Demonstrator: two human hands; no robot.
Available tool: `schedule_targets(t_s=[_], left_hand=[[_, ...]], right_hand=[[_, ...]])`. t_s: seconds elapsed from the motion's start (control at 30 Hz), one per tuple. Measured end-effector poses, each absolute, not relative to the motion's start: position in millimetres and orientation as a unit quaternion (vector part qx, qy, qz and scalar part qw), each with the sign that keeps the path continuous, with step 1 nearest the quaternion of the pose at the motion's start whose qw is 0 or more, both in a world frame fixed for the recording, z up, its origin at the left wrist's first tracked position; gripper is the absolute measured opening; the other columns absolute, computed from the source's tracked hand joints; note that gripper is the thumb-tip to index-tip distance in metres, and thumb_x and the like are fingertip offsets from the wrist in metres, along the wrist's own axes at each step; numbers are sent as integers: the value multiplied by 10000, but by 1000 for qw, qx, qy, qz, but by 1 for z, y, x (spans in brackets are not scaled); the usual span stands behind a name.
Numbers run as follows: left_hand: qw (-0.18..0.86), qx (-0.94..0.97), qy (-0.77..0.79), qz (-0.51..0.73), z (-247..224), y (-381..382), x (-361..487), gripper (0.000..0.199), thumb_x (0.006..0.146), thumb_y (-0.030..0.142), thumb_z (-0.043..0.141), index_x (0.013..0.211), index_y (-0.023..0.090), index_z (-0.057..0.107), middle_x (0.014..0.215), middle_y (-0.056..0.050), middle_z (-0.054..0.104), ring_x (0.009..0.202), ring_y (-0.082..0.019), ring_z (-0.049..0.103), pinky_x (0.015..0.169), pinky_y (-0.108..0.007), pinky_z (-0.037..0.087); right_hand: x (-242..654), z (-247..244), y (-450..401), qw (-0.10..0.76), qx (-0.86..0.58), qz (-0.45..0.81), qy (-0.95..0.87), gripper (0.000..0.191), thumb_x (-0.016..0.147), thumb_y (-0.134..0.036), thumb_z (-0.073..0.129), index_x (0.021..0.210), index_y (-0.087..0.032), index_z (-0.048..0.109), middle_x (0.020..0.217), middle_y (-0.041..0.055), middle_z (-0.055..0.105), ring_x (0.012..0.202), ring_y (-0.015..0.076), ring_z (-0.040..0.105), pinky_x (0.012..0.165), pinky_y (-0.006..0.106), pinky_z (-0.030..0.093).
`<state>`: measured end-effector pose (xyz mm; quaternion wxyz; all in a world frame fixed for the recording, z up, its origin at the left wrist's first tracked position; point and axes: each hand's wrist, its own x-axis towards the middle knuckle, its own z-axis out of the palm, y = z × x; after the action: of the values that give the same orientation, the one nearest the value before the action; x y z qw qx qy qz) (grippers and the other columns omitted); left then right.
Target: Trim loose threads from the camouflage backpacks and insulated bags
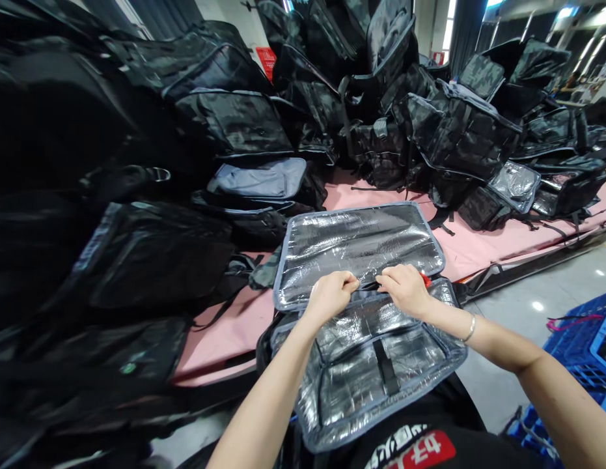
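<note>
An opened bag with a shiny silver lining [351, 391] lies at the edge of the pink-covered table, its lid [356, 241] folded back, away from me. My left hand [333, 294] is closed on the seam between lid and body, left of centre. Just to its right, my right hand [404, 288] pinches the same seam, with a small red item [425, 280] showing behind it. A black strap [385, 368] runs down the middle of the lined compartment. What lies between my fingertips is too small to tell apart from the seam.
Dark camouflage bags [244, 124] are piled along the back and left of the pink table [459, 251]. More open bags [471, 133] stand at the right. Blue plastic crates [571, 348] sit on the floor at the lower right.
</note>
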<state>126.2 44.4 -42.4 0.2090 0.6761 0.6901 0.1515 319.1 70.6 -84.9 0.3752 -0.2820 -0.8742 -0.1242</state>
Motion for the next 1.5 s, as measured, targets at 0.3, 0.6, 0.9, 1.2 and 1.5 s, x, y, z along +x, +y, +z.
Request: schedule_targets(t_s=[0.3,0.6,0.9,1.2,1.5], left_hand=[[207,677,690,150,-43,44,128,197,782,286,460,636,186,547,677,6,588,621,-132,483,599,-243,291],[190,689,675,181,-43,37,128,211,798,283,430,661,187,559,770,-17,631,698,-155,533,632,-259,324],[-44,741,559,368,-68,18,140,196,867,199,429,719,168,552,757,-49,619,725,-161,501,688,-274,382],[-226,715,490,445,-95,-12,152,82,782,133,584,823,188,629,739,-57,646,699,-151,565,670,-270,416],[378,403,657,512,-90,-34,173,334,772,478,553,795,157,642,581,-7,587,438,-102,490,445,-224,387]], right_hand=[[321,-91,78,385,-260,-90,-881,167,915,-248,492,853,-162,622,859,43,632,737,139,489,641,291,271],[324,-79,68,431,-292,52,-852,159,908,-270,481,890,-153,587,836,65,614,796,167,527,709,292,372],[330,-75,22,415,-425,588,-549,323,684,-436,671,786,-131,641,614,-11,513,532,88,413,514,221,335],[313,-102,23,487,-411,672,-378,481,624,-489,714,532,-178,358,460,-87,233,424,37,175,422,222,128],[304,-113,19,496,-414,639,-417,403,671,-510,668,602,-150,501,450,-79,284,433,51,218,447,226,173]])
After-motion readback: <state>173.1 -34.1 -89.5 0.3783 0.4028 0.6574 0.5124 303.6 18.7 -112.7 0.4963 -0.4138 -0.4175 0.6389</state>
